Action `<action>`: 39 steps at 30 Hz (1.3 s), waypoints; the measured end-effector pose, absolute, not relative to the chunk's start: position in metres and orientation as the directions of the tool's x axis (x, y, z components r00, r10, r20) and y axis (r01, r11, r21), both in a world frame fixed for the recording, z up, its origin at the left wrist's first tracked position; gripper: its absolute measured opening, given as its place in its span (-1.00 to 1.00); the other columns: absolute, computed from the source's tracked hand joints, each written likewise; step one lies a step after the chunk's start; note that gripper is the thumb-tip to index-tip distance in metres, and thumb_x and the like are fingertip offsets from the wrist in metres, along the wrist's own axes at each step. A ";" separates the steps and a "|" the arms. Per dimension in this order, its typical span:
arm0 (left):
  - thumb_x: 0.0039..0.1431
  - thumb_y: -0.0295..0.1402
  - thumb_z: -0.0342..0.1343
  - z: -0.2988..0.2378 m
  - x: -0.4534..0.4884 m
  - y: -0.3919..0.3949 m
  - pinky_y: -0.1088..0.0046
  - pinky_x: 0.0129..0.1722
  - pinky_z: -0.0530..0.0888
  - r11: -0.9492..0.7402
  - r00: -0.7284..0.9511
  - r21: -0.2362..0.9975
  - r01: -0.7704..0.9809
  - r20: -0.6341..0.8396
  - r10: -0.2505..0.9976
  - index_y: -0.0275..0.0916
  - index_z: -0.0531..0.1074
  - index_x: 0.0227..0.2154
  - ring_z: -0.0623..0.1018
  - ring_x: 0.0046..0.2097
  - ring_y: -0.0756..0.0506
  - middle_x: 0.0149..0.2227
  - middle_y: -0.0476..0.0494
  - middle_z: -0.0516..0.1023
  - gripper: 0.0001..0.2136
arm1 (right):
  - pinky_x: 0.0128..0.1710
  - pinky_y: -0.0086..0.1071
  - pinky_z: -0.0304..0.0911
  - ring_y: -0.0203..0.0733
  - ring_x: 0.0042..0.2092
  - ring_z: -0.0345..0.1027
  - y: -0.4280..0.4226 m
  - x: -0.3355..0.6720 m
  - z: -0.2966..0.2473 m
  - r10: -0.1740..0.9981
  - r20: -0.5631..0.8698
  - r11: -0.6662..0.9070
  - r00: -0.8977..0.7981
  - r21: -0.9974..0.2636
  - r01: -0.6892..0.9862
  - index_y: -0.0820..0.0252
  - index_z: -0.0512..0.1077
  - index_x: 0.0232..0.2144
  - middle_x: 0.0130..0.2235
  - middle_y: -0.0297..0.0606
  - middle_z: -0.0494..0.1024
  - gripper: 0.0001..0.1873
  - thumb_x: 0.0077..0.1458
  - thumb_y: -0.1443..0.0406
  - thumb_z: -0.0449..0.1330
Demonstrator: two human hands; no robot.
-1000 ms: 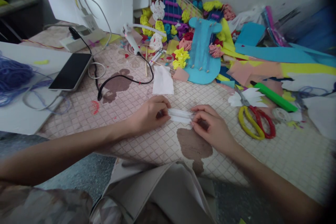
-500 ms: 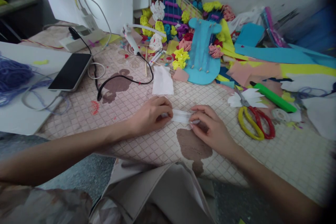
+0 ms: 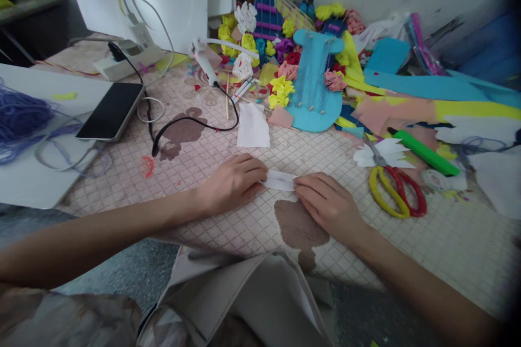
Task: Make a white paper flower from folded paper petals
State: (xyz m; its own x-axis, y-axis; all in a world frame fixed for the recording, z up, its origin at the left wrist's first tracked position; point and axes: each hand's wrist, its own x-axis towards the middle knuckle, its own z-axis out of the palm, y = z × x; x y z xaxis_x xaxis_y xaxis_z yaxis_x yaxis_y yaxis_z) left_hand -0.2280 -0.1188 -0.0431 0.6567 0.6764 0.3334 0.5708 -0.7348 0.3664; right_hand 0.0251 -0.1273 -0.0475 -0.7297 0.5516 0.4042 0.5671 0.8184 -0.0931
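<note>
Pink grid-patterned cloth with brown bear shapes covers the counter (image 3: 427, 238), and craft litter is heaped along the wall behind it. A small white strip (image 3: 280, 179) is held down on the cloth between both hands. The left hand (image 3: 232, 183) is curled, its fingers (image 3: 255, 165) closed on the strip's left end. The right hand (image 3: 330, 204) is laid palm-down, its fingers (image 3: 310, 184) together and flat over the right end; whether the thumb nips it from below cannot be told. Held at both ends like this, the strip is judged to be kept stretched and flat against the counter.

Just beyond the left fingers a loose white paper piece (image 3: 252, 126) is laid. To the right of the right fingers, yellow-and-red scissors (image 3: 396, 191) are left lying near, on a fringed white cut-out (image 3: 386, 150), with a green marker (image 3: 425, 152) past them. Well beyond the fingers a blue foam guitar shape (image 3: 313, 87) and a glue gun (image 3: 202, 57) are seen; far to the left, a phone (image 3: 110, 110) is set beside purple yarn (image 3: 20, 116).
</note>
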 end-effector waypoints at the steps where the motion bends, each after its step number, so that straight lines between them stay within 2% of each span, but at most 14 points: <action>1: 0.24 -0.42 -0.03 -0.044 -0.229 -0.119 0.32 -0.04 0.38 -0.748 0.666 0.337 0.572 0.341 0.663 -0.29 0.40 -0.21 0.43 -0.08 -0.09 -0.13 -0.14 0.49 -0.86 | -0.07 -0.19 0.31 -0.08 -0.11 0.30 -0.127 0.026 -0.048 0.548 0.404 0.821 -0.732 -0.092 0.564 0.26 0.43 -0.22 -0.15 -0.13 0.51 -0.82 0.13 0.47 0.08; 5: 0.28 -0.41 -0.06 -0.044 -0.231 -0.120 0.31 -0.04 0.40 -0.798 0.717 0.231 0.557 0.350 0.603 -0.30 0.37 -0.09 0.43 -0.05 -0.11 -0.09 -0.16 0.49 -0.79 | -0.08 -0.18 0.30 -0.07 -0.10 0.30 -0.126 0.027 -0.047 0.551 0.391 0.821 -0.737 -0.095 0.563 0.27 0.43 -0.19 -0.15 -0.12 0.51 -0.80 0.12 0.46 0.09; 9: 0.28 -0.38 -0.06 -0.041 -0.232 -0.119 0.32 -0.05 0.41 -0.816 0.741 0.204 0.541 0.344 0.577 -0.31 0.41 -0.16 0.43 -0.06 -0.11 -0.12 -0.15 0.51 -0.81 | -0.09 -0.20 0.29 -0.11 -0.12 0.31 -0.124 0.025 -0.044 0.586 0.385 0.807 -0.713 -0.196 0.557 0.23 0.43 -0.23 -0.19 -0.14 0.52 -0.82 0.13 0.46 0.07; 14: 0.26 -0.39 -0.04 -0.041 -0.229 -0.117 0.33 -0.05 0.41 -0.769 0.685 0.333 0.545 0.352 0.638 -0.29 0.43 -0.22 0.45 -0.09 -0.09 -0.16 -0.15 0.51 -0.83 | -0.17 -0.27 0.28 -0.16 -0.17 0.32 -0.120 0.020 -0.038 0.729 0.347 0.681 -0.590 -0.455 0.574 0.17 0.39 -0.31 -0.26 -0.20 0.49 -0.85 0.13 0.45 0.04; 18: 0.21 -0.45 -0.02 -0.041 -0.226 -0.110 0.37 -0.13 0.42 -0.694 0.596 0.501 0.517 0.370 0.712 -0.30 0.45 -0.36 0.48 -0.18 -0.06 -0.25 -0.16 0.52 -0.85 | -0.22 -0.28 0.26 -0.17 -0.20 0.31 -0.116 0.018 -0.033 0.809 0.254 0.571 -0.530 -0.554 0.606 0.15 0.37 -0.37 -0.28 -0.23 0.44 -0.88 0.11 0.41 0.05; 21: 0.15 -0.47 0.02 -0.040 -0.224 -0.104 0.41 -0.23 0.42 -0.617 0.537 0.596 0.514 0.338 0.773 -0.30 0.45 -0.41 0.47 -0.28 -0.03 -0.35 -0.12 0.50 -0.88 | -0.37 -0.36 0.21 -0.22 -0.33 0.29 -0.111 0.017 -0.030 0.858 0.176 0.482 -0.483 -0.603 0.636 0.15 0.36 -0.41 -0.37 -0.28 0.42 -0.90 0.11 0.37 0.06; 24: 0.12 -0.48 0.03 -0.040 -0.221 -0.099 0.47 -0.32 0.39 -0.560 0.504 0.623 0.546 0.290 0.814 -0.31 0.44 -0.46 0.43 -0.35 0.00 -0.41 -0.08 0.46 -0.89 | -0.45 -0.40 0.14 -0.27 -0.42 0.25 -0.107 0.016 -0.026 0.886 0.110 0.414 -0.450 -0.621 0.665 0.16 0.36 -0.42 -0.44 -0.33 0.40 -0.91 0.11 0.34 0.07; 28: 0.11 -0.46 0.06 -0.038 -0.219 -0.095 0.51 -0.38 0.33 -0.542 0.499 0.587 0.601 0.254 0.829 -0.32 0.40 -0.49 0.39 -0.38 0.02 -0.43 -0.07 0.43 -0.90 | -0.44 -0.40 0.10 -0.29 -0.43 0.23 -0.102 0.014 -0.024 0.887 0.061 0.397 -0.458 -0.606 0.689 0.18 0.36 -0.44 -0.47 -0.36 0.39 -0.91 0.10 0.34 0.08; 39: 0.18 -0.39 0.01 -0.035 -0.218 -0.097 0.48 -0.33 0.33 -0.572 0.546 0.502 0.648 0.216 0.809 -0.31 0.40 -0.41 0.39 -0.32 -0.01 -0.37 -0.10 0.40 -0.87 | -0.42 -0.40 0.08 -0.28 -0.40 0.23 -0.100 0.013 -0.027 0.861 0.072 0.459 -0.503 -0.536 0.709 0.17 0.34 -0.46 -0.46 -0.34 0.38 -0.90 0.09 0.35 0.08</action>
State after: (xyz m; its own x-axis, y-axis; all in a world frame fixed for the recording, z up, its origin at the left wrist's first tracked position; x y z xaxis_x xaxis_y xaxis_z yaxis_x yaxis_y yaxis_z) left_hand -0.2177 -0.0974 -0.0351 0.5461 0.8093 0.2165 0.6485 -0.5720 0.5024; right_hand 0.0125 -0.0999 -0.0274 -0.5033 0.8611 0.0721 0.7085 0.4590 -0.5360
